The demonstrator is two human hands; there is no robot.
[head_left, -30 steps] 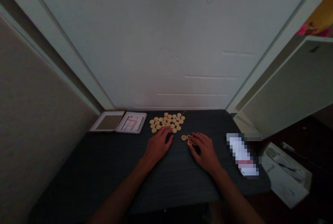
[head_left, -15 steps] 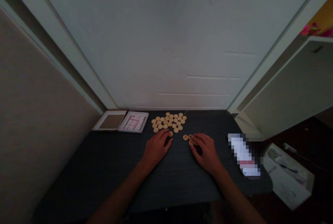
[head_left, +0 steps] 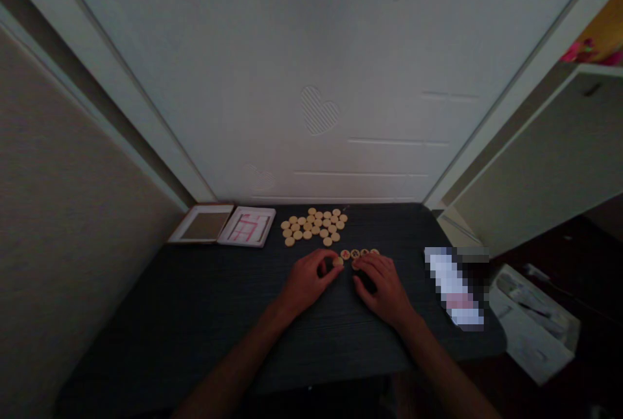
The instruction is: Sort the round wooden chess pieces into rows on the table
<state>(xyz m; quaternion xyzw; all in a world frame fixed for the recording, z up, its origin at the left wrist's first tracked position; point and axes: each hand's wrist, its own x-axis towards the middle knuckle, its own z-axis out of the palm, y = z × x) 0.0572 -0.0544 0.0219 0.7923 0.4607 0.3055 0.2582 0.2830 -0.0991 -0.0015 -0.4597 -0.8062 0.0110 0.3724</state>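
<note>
Between the thumb and forefinger of my left hand point(head_left: 311, 278) is a round wooden Chinese chess piece point(head_left: 337, 262), held low over the dark table. My right hand point(head_left: 383, 286) lies to the right of it with curved fingers and the thumb apart. Its fingertips touch another Chinese chess piece point(head_left: 356, 264) on the table. Just beyond both hands runs a short row of marked pieces, with a red-marked one point(head_left: 345, 254) at its left end and a dark-marked one point(head_left: 355, 254) beside it; my right fingers partly cover this row. Farther back lies a loose cluster of plain-faced pieces point(head_left: 308, 226).
An open shallow box point(head_left: 202, 223) and its tray half with a pink-lined sheet point(head_left: 248, 227) lie at the back left. A blurred-out phone-like object point(head_left: 455, 289) is on the right of the table point(head_left: 209, 309). A white panel point(head_left: 311, 166) rises behind.
My left hand has moved right, bringing a piece from near the cluster toward my right hand. The marked pieces by my right hand now form a row, and that hand has shifted slightly.
</note>
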